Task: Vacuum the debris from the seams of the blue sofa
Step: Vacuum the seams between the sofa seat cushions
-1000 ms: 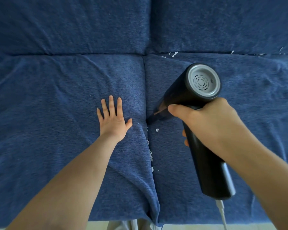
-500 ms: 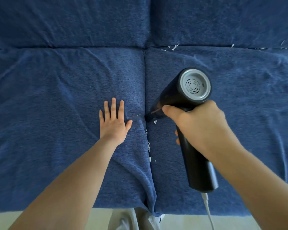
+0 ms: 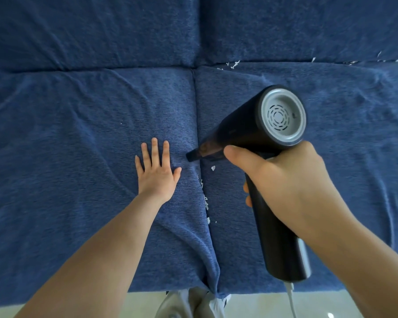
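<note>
Head view: my right hand (image 3: 290, 191) grips black handheld vacuum (image 3: 253, 131), nozzle at blue sofa (image 3: 78, 134) seam (image 3: 197, 125); white debris (image 3: 205, 198) flecks seam; left hand (image 3: 157, 173) flat, fingers spread.

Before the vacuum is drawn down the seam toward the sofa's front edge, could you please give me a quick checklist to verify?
1. Right hand grips the vacuum handle: ok.
2. Nozzle sits at the middle seam: ok.
3. Left hand lies flat on the cushion, beside the seam, clear of the nozzle: ok.
4. Seam below the nozzle free of white scraps: not ok.
5. Back seam free of scraps: not ok.
6. Vacuum running: cannot tell.
</note>
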